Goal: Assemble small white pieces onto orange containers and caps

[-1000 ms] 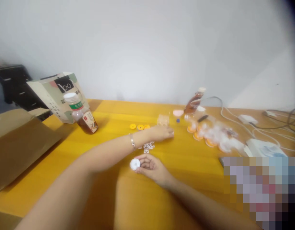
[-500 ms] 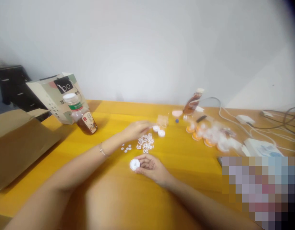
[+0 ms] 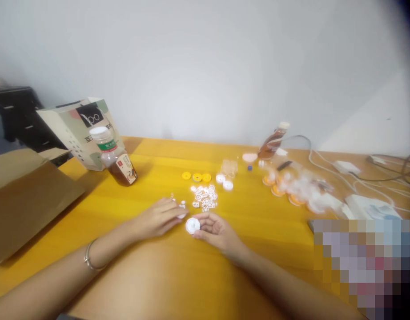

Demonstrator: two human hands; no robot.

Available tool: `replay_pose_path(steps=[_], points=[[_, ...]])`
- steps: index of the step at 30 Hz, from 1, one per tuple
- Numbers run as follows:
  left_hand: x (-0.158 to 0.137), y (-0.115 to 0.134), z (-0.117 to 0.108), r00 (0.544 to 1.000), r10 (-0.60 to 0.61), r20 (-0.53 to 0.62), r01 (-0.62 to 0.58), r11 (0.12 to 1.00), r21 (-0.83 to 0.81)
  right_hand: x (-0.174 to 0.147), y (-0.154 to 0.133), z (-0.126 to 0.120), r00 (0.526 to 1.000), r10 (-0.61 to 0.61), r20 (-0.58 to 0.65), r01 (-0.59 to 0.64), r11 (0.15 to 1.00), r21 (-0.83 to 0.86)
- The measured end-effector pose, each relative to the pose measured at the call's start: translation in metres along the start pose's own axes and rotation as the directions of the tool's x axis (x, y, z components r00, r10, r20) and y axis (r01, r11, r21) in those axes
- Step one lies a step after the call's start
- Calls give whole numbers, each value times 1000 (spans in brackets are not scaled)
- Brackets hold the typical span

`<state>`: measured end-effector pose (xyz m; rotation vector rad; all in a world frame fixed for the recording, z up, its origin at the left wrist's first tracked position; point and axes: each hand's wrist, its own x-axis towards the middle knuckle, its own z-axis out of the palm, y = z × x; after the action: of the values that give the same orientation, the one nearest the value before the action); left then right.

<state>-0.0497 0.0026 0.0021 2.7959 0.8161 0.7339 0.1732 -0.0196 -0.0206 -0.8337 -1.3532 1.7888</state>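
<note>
Right hand [image 3: 218, 231] has its grip pinched on a white round cap [image 3: 192, 225], held just above the bench [image 3: 258, 222]. Left hand [image 3: 158, 218] lies flat, fingers loose and slightly curled, fingertips touching small white pieces [image 3: 181, 205] just left of the cap; I cannot tell whether anything is pinched there.

Just beyond the grip: a heap of small white cut-outs [image 3: 204, 198]. Further beyond it, three yellow discs [image 3: 196, 177] in a row, two more white caps [image 3: 224, 181] to their right.

Far right of the grip: a pile of orange-and-white parts [image 3: 291, 189], blurred.

Progress, my judgement: early or middle stage. One cap in hand, two caps and the discs lying apart, heap largely unused. No finished units that I can make out.
</note>
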Motion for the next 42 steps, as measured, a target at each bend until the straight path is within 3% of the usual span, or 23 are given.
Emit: replay_pose_path(steps=[3, 10, 20, 23, 26, 29, 31, 35, 39, 42], points=[[1, 4, 4, 994, 87, 64, -88, 996, 21, 0, 0, -1, 1000, -9, 0, 9, 1000, 3], [-3, -9, 6, 997, 55, 50, -57, 998, 31, 0, 0, 0, 999, 13, -34, -14, 1000, -10], [-3, -9, 10, 995, 69, 78, -65, 996, -52, 0, -1, -1, 1000, 11, -13, -11, 1000, -5], [-3, -9, 10, 999, 5, 39, 0, 992, -122, 1, 0, -3, 1000, 12, -23, -12, 1000, 1], [-2, -8, 10, 987, -152, -49, 135, 960, -246, 0, 0, -3, 999, 20, -30, -20, 1000, 2], [-1, -10, 12, 929, -351, -117, 283, 877, -388, 0, -1, -3, 999, 26, -35, -26, 1000, 0], [-1, -15, 13, 893, -423, -154, 329, 847, -417, 0, -2, -2, 999, 28, -34, -28, 1000, 3], [3, -35, 10, 869, -441, -225, 376, 884, -279, 0, -3, -2, 999, 39, -30, -39, 999, 9], [14, -57, 9, 890, -424, -169, 407, 905, -125, 0, -2, -2, 998, 46, -35, -46, 999, 3], [26, -67, 8, 927, -360, -105, 358, 933, -34, 0, -1, -3, 998, 42, -41, -43, 999, -13]])
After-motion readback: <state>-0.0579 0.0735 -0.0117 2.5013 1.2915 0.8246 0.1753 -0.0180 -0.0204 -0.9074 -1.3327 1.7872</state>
